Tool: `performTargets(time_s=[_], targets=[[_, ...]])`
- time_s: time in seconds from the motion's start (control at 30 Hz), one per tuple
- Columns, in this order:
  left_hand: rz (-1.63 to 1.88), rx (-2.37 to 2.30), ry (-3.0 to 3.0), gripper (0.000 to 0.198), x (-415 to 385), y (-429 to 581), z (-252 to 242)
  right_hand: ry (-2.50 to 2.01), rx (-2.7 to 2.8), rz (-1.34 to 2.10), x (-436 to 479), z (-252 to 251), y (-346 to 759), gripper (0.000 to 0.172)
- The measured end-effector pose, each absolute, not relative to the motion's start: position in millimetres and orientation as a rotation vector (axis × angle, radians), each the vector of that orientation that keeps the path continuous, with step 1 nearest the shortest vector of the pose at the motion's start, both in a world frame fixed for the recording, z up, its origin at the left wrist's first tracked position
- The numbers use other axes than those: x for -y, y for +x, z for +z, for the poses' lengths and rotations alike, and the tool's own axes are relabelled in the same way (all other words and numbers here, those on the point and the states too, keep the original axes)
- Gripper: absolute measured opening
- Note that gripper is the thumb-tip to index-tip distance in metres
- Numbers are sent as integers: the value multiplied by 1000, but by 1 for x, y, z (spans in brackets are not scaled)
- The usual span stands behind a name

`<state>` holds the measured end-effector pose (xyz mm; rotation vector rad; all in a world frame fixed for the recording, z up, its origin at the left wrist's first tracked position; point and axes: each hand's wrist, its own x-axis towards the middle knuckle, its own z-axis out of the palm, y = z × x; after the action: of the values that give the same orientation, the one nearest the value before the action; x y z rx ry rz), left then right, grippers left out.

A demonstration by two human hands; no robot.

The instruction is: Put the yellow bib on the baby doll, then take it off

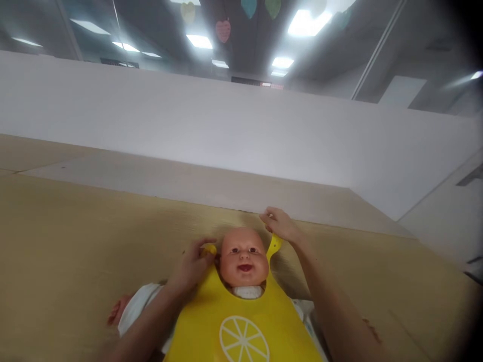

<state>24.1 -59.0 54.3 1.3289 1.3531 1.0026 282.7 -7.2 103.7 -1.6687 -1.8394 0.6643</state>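
A baby doll (243, 251) lies face up with its head away from me, dressed in white. Over its chest spreads a yellow bib (211, 322) printed with a white citrus slice. My left hand (194, 264) pinches one neck strap of the bib beside the doll's head. On the other side, my right hand (279, 223) is closed at the end of the second strap (274, 245), which has small holes and stands up past the doll's cheek. The two strap ends are apart. The doll's hand (118, 309) sticks out at the left.
The doll rests on a wood-coloured surface (75, 241). A low white wall (188, 120) runs behind it, with glass panels above. Paper hearts (223, 31) and ceiling lights show through or on the glass. A dark handle-like part (470, 176) is at the far right.
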Motion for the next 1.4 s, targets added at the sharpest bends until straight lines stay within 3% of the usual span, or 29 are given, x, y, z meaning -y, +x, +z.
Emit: performTargets(time_s=[0.2, 0.5, 0.87, 1.27, 1.4], targets=[[962, -1373, 1432, 58, 63, 11, 57, -1742, 2039, 560, 16, 118, 285, 24], [1073, -1456, 1690, 47, 75, 8, 58, -1721, 2179, 351, 40, 145, 288, 30], [1060, -1410, 1713, 47, 84, 5, 61, -1975, 2172, 202, 36, 143, 292, 24], [1148, -1365, 1944, 30, 96, -7, 55, -2220, 2029, 242, 27, 134, 317, 16], [1167, -1326, 2017, 24, 103, -8, 57, -2115, 1974, 218, 35, 148, 325, 21]])
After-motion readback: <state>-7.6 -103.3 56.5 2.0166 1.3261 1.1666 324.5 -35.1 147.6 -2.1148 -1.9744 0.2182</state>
